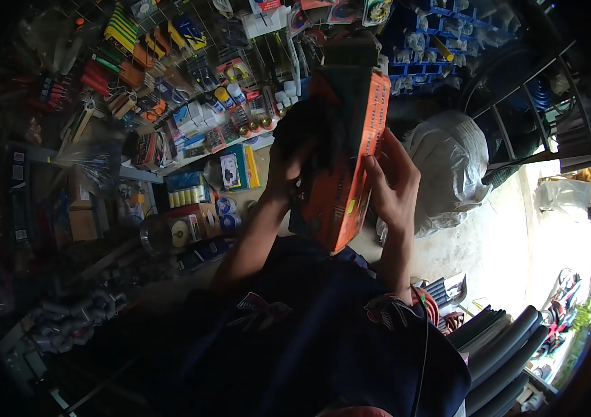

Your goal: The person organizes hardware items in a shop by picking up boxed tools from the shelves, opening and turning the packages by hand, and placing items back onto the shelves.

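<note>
An orange and dark box (354,174) with printed lettering stands upright before my chest, its top flap raised. My right hand (394,182) holds the box's right side, with the thumb on its printed edge. On the other side, my left hand (288,167) is at the box together with a black item (307,135) that I cannot make out. Part of the left hand's fingers is hidden by that black item and shadow.
Shelves of packaged goods (205,125) fill the left and front. Blue bins (431,42) hang at the upper right, above a large white plastic-wrapped bundle (452,167). A metal rack (518,118) stands farther right; dark tubes (507,354) lie at the lower right.
</note>
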A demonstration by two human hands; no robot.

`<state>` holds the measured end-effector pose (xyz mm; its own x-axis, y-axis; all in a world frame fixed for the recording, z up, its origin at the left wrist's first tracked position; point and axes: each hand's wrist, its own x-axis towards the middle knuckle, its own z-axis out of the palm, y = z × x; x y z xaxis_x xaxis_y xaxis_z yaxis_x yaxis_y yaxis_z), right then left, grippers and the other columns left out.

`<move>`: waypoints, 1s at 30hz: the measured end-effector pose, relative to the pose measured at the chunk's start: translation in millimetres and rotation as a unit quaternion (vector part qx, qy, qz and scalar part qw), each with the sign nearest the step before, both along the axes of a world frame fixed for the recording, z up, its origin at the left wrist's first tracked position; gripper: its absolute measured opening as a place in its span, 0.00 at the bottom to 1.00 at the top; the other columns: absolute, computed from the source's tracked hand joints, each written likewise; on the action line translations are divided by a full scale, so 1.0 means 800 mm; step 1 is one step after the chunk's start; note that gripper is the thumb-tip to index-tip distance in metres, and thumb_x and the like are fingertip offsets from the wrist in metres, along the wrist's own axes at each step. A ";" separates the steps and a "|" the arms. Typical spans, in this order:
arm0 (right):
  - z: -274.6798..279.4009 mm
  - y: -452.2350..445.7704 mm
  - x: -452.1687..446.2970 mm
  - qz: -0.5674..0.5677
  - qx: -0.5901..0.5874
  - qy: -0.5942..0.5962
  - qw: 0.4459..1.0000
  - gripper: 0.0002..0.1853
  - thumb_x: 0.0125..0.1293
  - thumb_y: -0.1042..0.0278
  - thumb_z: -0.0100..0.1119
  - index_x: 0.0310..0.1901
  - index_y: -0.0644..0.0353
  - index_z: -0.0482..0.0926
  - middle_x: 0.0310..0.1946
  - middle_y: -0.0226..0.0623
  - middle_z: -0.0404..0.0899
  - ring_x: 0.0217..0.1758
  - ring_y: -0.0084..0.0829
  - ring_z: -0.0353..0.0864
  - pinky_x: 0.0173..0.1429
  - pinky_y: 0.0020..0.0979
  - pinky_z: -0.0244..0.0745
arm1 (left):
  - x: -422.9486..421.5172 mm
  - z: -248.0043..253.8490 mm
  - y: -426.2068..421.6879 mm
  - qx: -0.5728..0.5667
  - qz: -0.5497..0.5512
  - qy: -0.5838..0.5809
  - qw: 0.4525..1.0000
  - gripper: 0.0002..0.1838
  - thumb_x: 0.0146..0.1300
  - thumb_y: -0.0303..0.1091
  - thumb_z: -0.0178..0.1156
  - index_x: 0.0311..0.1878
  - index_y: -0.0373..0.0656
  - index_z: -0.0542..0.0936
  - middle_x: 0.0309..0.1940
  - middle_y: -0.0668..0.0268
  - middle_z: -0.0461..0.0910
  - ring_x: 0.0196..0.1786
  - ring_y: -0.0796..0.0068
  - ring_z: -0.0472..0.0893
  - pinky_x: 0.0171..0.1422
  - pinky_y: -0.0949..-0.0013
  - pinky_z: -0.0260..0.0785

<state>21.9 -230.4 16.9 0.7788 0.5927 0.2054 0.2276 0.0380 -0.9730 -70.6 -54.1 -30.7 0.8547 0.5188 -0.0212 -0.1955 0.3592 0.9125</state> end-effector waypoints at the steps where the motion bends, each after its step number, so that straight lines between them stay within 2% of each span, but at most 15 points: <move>1: -0.007 -0.006 0.008 0.078 0.083 0.102 0.988 0.40 0.71 0.64 0.68 0.77 0.72 0.60 0.66 0.52 0.76 0.64 0.37 0.81 0.65 0.37 0.77 | 0.001 0.008 -0.003 0.032 0.007 -0.001 0.999 0.33 0.72 0.35 0.63 0.77 0.39 0.63 0.68 0.56 0.71 0.73 0.67 0.71 0.78 0.64 0.62; 4: -0.046 0.020 0.002 0.063 0.142 0.124 0.980 0.46 0.69 0.66 0.71 0.80 0.66 0.51 0.69 0.44 0.71 0.70 0.33 0.75 0.70 0.35 0.73 | 0.010 0.039 -0.013 0.116 0.022 -0.054 0.991 0.32 0.72 0.34 0.64 0.76 0.39 0.66 0.68 0.56 0.72 0.71 0.67 0.72 0.77 0.64 0.62; 6: -0.058 0.023 -0.005 0.076 0.221 0.256 0.938 0.39 0.70 0.68 0.68 0.77 0.64 0.58 0.65 0.41 0.74 0.65 0.30 0.77 0.69 0.34 0.73 | 0.023 0.046 0.000 0.271 0.024 -0.103 0.957 0.32 0.70 0.33 0.65 0.75 0.38 0.68 0.68 0.58 0.73 0.70 0.67 0.74 0.77 0.64 0.62; 9: -0.076 0.016 -0.016 0.103 0.232 0.307 0.917 0.29 0.71 0.65 0.66 0.69 0.64 0.68 0.55 0.36 0.80 0.55 0.23 0.80 0.61 0.28 0.76 | 0.060 0.055 0.042 0.279 0.011 -0.095 0.955 0.33 0.71 0.34 0.64 0.76 0.38 0.68 0.67 0.59 0.75 0.68 0.67 0.76 0.75 0.65 0.64; 10: -0.072 0.017 -0.024 0.104 0.236 0.317 0.913 0.28 0.71 0.64 0.66 0.68 0.65 0.68 0.55 0.35 0.80 0.55 0.23 0.81 0.61 0.28 0.76 | 0.077 0.066 0.045 0.184 0.025 -0.134 0.973 0.27 0.75 0.34 0.58 0.73 0.36 0.71 0.60 0.62 0.79 0.61 0.76 0.77 0.71 0.69 0.67; 14: -0.112 0.018 -0.011 0.043 0.255 0.346 0.902 0.25 0.72 0.60 0.63 0.64 0.68 0.71 0.51 0.38 0.82 0.51 0.24 0.83 0.58 0.28 0.77 | 0.054 0.027 0.024 0.308 0.085 -0.014 0.948 0.26 0.79 0.39 0.55 0.72 0.32 0.70 0.65 0.58 0.78 0.64 0.70 0.76 0.72 0.66 0.67; 16: -0.121 0.022 0.015 0.041 0.283 0.373 0.883 0.25 0.75 0.58 0.59 0.63 0.70 0.71 0.51 0.41 0.83 0.51 0.28 0.85 0.58 0.31 0.80 | -0.010 0.018 -0.007 0.278 0.007 0.014 0.961 0.29 0.78 0.42 0.54 0.75 0.36 0.66 0.68 0.50 0.74 0.73 0.62 0.73 0.76 0.60 0.62; 18: -0.106 0.024 0.025 0.035 0.297 0.404 0.864 0.26 0.76 0.56 0.57 0.63 0.71 0.71 0.52 0.45 0.83 0.52 0.33 0.87 0.57 0.34 0.82 | -0.065 -0.017 -0.039 0.247 -0.025 0.050 0.968 0.31 0.79 0.47 0.53 0.77 0.39 0.65 0.71 0.50 0.72 0.76 0.60 0.70 0.78 0.59 0.61; 19: -0.107 0.022 0.028 0.038 0.290 0.416 0.861 0.27 0.76 0.55 0.57 0.64 0.72 0.70 0.53 0.47 0.82 0.52 0.36 0.87 0.57 0.36 0.83 | -0.069 -0.024 -0.047 0.250 -0.002 -0.030 0.968 0.31 0.79 0.47 0.53 0.77 0.39 0.65 0.71 0.52 0.72 0.75 0.61 0.71 0.78 0.60 0.61; 21: -0.140 0.017 0.020 0.021 0.222 0.350 0.910 0.27 0.77 0.57 0.57 0.66 0.71 0.69 0.54 0.46 0.82 0.54 0.35 0.86 0.58 0.34 0.81 | -0.063 -0.019 -0.029 0.293 0.012 -0.038 0.955 0.31 0.79 0.47 0.54 0.76 0.38 0.65 0.70 0.55 0.74 0.73 0.65 0.72 0.77 0.62 0.62; 23: -0.135 0.035 -0.017 0.079 0.185 0.341 0.918 0.25 0.77 0.66 0.59 0.69 0.67 0.68 0.54 0.37 0.82 0.54 0.27 0.83 0.61 0.30 0.76 | -0.027 -0.005 0.009 0.130 0.030 -0.002 0.991 0.29 0.79 0.46 0.55 0.74 0.37 0.68 0.66 0.58 0.77 0.67 0.71 0.76 0.73 0.65 0.66; 25: -0.138 0.046 -0.057 0.115 0.108 0.305 0.939 0.25 0.75 0.62 0.61 0.68 0.66 0.70 0.54 0.36 0.80 0.56 0.25 0.79 0.62 0.30 0.72 | 0.001 -0.046 0.081 0.097 0.054 0.089 0.990 0.25 0.79 0.42 0.56 0.71 0.36 0.71 0.62 0.60 0.80 0.61 0.75 0.78 0.68 0.67 0.70; 27: -0.151 0.061 -0.077 0.134 0.068 0.302 0.942 0.26 0.73 0.65 0.64 0.68 0.65 0.71 0.53 0.33 0.80 0.53 0.23 0.78 0.60 0.28 0.72 | 0.009 -0.091 0.112 -0.005 0.156 0.028 0.987 0.23 0.79 0.39 0.55 0.68 0.35 0.73 0.59 0.59 0.81 0.58 0.75 0.79 0.65 0.67 0.72; 28: -0.153 0.075 -0.080 0.135 0.075 0.303 0.941 0.24 0.73 0.66 0.63 0.66 0.64 0.71 0.51 0.31 0.81 0.51 0.21 0.78 0.59 0.26 0.71 | -0.002 -0.109 0.112 0.026 0.182 0.017 0.983 0.23 0.79 0.39 0.54 0.69 0.34 0.72 0.60 0.58 0.81 0.59 0.73 0.79 0.66 0.67 0.71; 30: -0.173 0.094 -0.074 0.134 0.062 0.319 0.936 0.24 0.73 0.66 0.64 0.66 0.64 0.71 0.50 0.30 0.80 0.50 0.20 0.78 0.58 0.25 0.72 | -0.050 -0.163 0.092 0.064 0.193 0.140 0.969 0.23 0.80 0.39 0.50 0.69 0.33 0.72 0.58 0.54 0.81 0.60 0.68 0.80 0.69 0.64 0.70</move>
